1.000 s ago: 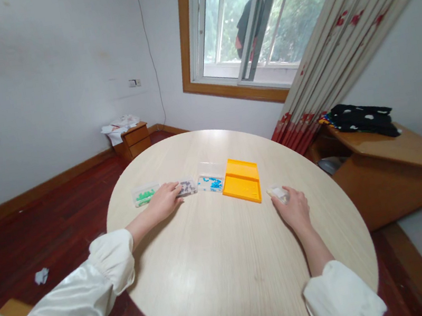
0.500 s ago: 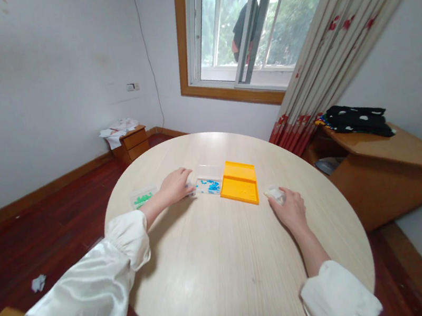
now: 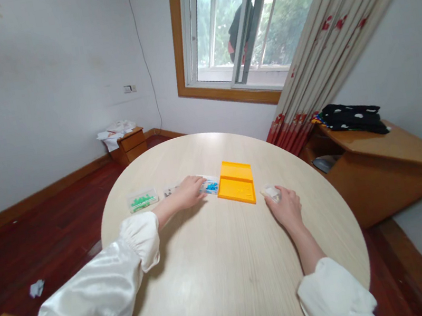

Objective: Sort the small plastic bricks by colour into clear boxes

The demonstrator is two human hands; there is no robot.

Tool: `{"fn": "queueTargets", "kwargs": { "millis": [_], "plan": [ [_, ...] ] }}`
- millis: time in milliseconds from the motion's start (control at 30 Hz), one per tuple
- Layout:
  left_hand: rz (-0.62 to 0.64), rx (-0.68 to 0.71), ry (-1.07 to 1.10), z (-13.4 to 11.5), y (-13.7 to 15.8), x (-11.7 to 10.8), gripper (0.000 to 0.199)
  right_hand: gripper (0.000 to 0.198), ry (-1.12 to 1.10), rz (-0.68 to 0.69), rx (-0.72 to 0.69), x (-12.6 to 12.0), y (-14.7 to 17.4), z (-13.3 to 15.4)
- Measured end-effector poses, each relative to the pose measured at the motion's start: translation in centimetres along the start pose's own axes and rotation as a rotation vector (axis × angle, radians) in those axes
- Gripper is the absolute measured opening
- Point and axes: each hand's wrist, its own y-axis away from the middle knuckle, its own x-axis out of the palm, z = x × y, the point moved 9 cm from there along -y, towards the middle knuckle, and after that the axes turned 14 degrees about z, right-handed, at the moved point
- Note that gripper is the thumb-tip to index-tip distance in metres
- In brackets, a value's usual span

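My left hand (image 3: 190, 191) lies over the left part of a small clear plastic box (image 3: 212, 186) of blue pieces, fingers curled onto its lid. Part of that box is hidden beneath the hand. Just left of it, another clear box (image 3: 170, 191) with dark pieces is partly covered by my wrist. Farther left sits a clear box of green pieces (image 3: 143, 201). A yellow case (image 3: 236, 190) stands open beside the blue pieces. On the right, my right hand (image 3: 286, 206) is closed around a small clear box (image 3: 271, 193) with pale contents, resting at the table.
The round wooden table (image 3: 221, 274) fills the middle. A wooden cabinet (image 3: 400, 165) with folded dark cloth (image 3: 355, 118) stands at right, below the curtain (image 3: 310, 51). A small drawer unit (image 3: 132, 145) with papers is at the back left.
My left hand has shifted right from the dark pieces' box onto the blue pieces' box. The blue box's raised clear lid has come down. My right hand keeps its hold.
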Motion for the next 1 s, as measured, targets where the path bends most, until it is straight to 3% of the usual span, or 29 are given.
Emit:
{"fn": "queueTargets", "kwargs": {
  "millis": [200,400,500,633,767,867,1000],
  "plan": [
    [0.035,-0.049,-0.074,-0.6,0.9,2.5,0.044,0.05,0.021,-0.02,0.019,-0.4,0.1,-0.1],
    [0.021,-0.107,-0.058,-1.0,0.7,2.7,0.041,0.048,0.047,-0.019,0.034,-0.3,0.1,-0.2],
    [0.003,-0.124,-0.093,-1.2,0.6,2.6,0.038,0.047,0.043,-0.101,0.017,-0.9,0.3,0.0],
    [-0.016,-0.159,-0.129,-1.4,0.4,2.8,0.037,0.043,-0.022,-0.234,-0.19,-1.6,0.6,2.8],
    [-0.058,-0.26,-0.138,-2.0,0.4,3.4,0.045,0.04,-0.161,-0.096,-0.404,0.3,-1.0,6.8],
    [-0.104,-0.33,-0.116,-2.5,0.6,3.7,0.055,0.045,-0.231,0.014,-0.283,1.8,-4.0,7.6],
    [-0.149,-0.288,-0.076,-3.5,0.7,3.5,0.051,0.053,-0.306,0.165,-0.03,3.8,-8.3,6.3]
  ]
}}
